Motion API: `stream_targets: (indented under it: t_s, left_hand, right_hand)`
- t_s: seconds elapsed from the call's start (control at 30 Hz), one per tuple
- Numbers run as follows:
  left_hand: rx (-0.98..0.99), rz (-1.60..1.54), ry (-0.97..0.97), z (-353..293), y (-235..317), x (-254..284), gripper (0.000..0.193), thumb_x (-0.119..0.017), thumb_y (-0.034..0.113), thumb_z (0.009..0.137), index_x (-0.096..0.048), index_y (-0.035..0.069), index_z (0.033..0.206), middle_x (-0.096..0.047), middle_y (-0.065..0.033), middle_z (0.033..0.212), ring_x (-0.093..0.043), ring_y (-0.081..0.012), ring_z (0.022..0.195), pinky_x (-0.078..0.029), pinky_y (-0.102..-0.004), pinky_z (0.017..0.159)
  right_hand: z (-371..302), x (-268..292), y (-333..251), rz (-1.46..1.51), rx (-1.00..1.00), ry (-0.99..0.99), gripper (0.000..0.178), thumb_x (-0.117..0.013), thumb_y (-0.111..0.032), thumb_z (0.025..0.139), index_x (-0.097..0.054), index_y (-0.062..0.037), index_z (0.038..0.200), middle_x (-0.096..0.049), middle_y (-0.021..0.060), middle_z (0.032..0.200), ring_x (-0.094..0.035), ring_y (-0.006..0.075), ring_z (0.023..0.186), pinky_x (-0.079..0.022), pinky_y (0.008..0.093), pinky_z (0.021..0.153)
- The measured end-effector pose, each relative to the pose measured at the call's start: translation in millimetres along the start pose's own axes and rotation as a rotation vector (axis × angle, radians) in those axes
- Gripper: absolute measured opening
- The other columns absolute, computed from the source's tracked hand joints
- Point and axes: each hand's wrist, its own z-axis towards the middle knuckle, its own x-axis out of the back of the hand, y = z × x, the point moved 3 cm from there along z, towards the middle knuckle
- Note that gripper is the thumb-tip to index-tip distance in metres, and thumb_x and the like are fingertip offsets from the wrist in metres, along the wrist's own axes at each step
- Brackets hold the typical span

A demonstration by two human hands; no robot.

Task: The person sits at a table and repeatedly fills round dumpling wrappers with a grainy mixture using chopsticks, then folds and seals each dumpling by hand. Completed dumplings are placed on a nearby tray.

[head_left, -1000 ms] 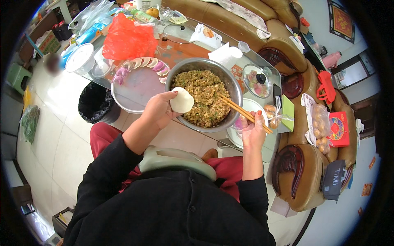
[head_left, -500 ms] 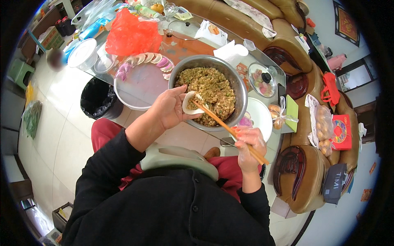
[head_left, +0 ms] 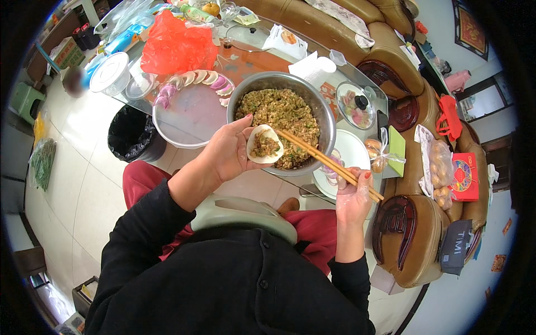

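Note:
In my left hand (head_left: 228,149) lies a round, pale dumpling wrapper (head_left: 264,144), cupped by the fingers, with a lump of brownish-green filling in its middle. My right hand (head_left: 353,195) is closed around a pair of wooden chopsticks (head_left: 329,162). Their tips point left, just beside the wrapper and over the bowl. Under them stands a large steel bowl (head_left: 328,109) of minced filling (head_left: 287,114), partly covered by my left fingers. Left of the bowl, a round tray (head_left: 187,127) carries a curved row of finished white and purple dumplings (head_left: 192,78) along its far rim.
Right of the bowl sit a white plate (head_left: 354,151) with purple wrappers and a glass lid (head_left: 357,109). A red plastic bag (head_left: 178,44) and a lidded tub (head_left: 110,72) lie far left. Below the table edge stands a black-lined bin (head_left: 134,134). A brown sofa (head_left: 410,223) borders the right.
The chopsticks have pulled away from the wrapper toward the right, along with my right hand. The wrapper now lies more open to view, its filling showing.

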Motion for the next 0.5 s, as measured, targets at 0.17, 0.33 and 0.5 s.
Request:
stream_targets:
  t_s: [0.17,0.33,0.5]
  left_hand:
    - [-0.008,0.027,0.035,0,0,-1,0.053,-0.039,0.044,0.096,-0.045,0.0,0.124,-0.059,-0.012,0.115,-0.062,-0.0281,0.103,-0.054,-0.0473,0.082]
    - [0.014,0.128,0.029,-5,-1,-7,0.056,-0.037,0.048,0.096,-0.047,-0.001,0.123,-0.059,-0.0122,0.115,-0.06,-0.0276,0.105,-0.053,-0.047,0.084]
    - [0.014,0.162,0.016,-10,1,-6,0.061,-0.037,0.05,0.095,-0.049,-0.003,0.123,-0.059,-0.0132,0.116,-0.059,-0.0263,0.106,-0.052,-0.0469,0.084]
  right_hand:
    - [-6,5,14,-0.018,-0.103,0.09,0.024,-0.052,-0.026,0.096,-0.053,-0.0029,0.09,-0.058,0.0088,0.087,-0.061,0.0208,0.082,-0.054,0.0337,0.073]
    - [8,-8,3,0.034,-0.078,0.002,0.025,-0.055,-0.027,0.094,-0.053,-0.0028,0.089,-0.059,0.0083,0.087,-0.06,0.0203,0.081,-0.054,0.0344,0.072]
    - [9,-9,11,-0.024,-0.152,-0.002,0.024,-0.055,-0.026,0.094,-0.055,-0.0023,0.09,-0.059,0.0091,0.088,-0.061,0.0206,0.082,-0.054,0.0345,0.073]
